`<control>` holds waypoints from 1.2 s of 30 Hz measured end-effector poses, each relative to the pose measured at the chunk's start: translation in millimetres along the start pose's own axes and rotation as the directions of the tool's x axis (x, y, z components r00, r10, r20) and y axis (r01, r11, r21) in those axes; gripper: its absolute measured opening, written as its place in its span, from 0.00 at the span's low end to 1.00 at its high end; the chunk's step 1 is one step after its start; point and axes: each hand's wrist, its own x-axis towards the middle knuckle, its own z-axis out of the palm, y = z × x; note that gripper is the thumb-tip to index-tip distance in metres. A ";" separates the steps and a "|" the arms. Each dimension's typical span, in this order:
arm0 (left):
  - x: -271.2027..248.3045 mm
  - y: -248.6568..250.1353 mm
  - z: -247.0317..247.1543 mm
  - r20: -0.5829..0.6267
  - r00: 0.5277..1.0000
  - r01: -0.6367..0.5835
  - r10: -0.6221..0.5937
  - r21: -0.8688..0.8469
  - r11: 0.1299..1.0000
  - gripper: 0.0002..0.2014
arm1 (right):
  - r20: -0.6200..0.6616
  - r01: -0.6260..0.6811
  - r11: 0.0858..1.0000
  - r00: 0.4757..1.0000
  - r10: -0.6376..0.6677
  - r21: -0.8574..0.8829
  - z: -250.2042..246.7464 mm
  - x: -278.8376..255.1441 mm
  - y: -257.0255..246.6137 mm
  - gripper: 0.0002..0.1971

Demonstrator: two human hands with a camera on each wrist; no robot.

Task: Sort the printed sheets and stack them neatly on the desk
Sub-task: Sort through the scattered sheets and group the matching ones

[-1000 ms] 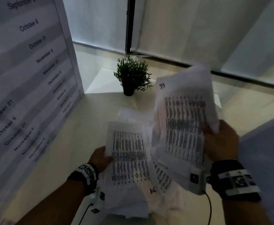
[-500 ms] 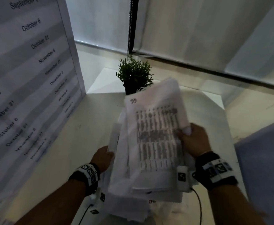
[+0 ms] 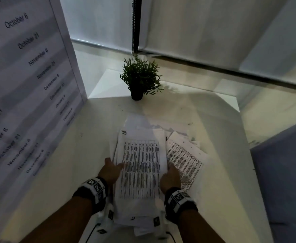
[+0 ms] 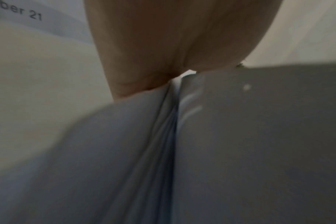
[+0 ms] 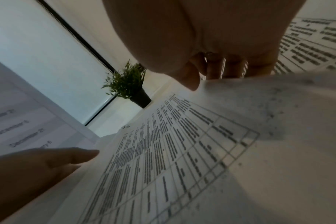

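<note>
A stack of printed sheets [image 3: 140,171] with dark table rows lies lengthwise on the white desk [image 3: 219,199], its edges uneven. My left hand [image 3: 112,168] grips its left edge with the thumb on the top page. My right hand [image 3: 170,173] grips the right edge, thumb on top and fingers curled behind the edge [image 5: 215,68]. The left wrist view shows my left hand's palm [image 4: 163,45] against the fanned sheet edges [image 4: 171,121]. One more printed sheet [image 3: 185,163] with punched holes lies askew to the right, partly under the stack. Further sheets poke out at the far end.
A small potted plant [image 3: 140,79] stands at the desk's far edge. A large board printed with dates [image 3: 26,88] rises along the left. A blue-grey panel [image 3: 284,172] borders the right side. Closed blinds [image 3: 213,28] hang behind the desk.
My right hand swung its raised bundle left and down onto the sheets at my left hand. Both hands now hold one merged stack low on the desk.
</note>
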 end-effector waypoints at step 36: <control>1.8 -57.4 -95.8 -0.234 0.950 -0.269 0.208 -0.273 0.924 0.07 | -0.427 -0.191 0.973 0.896 0.119 -0.131 -40.2 36.1 29.5 0.43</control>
